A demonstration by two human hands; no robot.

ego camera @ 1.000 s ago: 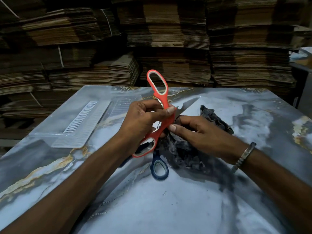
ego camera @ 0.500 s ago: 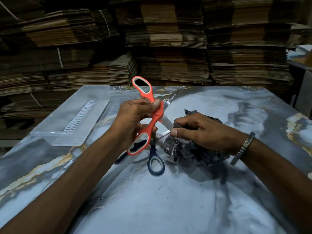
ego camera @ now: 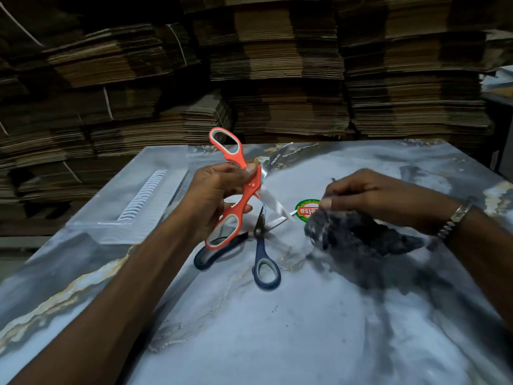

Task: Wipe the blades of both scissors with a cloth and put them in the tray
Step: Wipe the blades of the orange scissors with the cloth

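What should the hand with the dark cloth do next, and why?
Probably bring the crumpled dark cloth back up to the lower blade of the orange-handled scissors. The right hand grips the cloth apart from the blades, while the left hand holds those scissors open above the marble-patterned table. The clear plastic tray holds no scissors, and the blue-handled scissors lie on the table.

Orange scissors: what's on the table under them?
Under the orange scissors, held up by the left hand, lie the blue scissors, open on the table. Their blades run under the orange blades; the tips are hard to make out.
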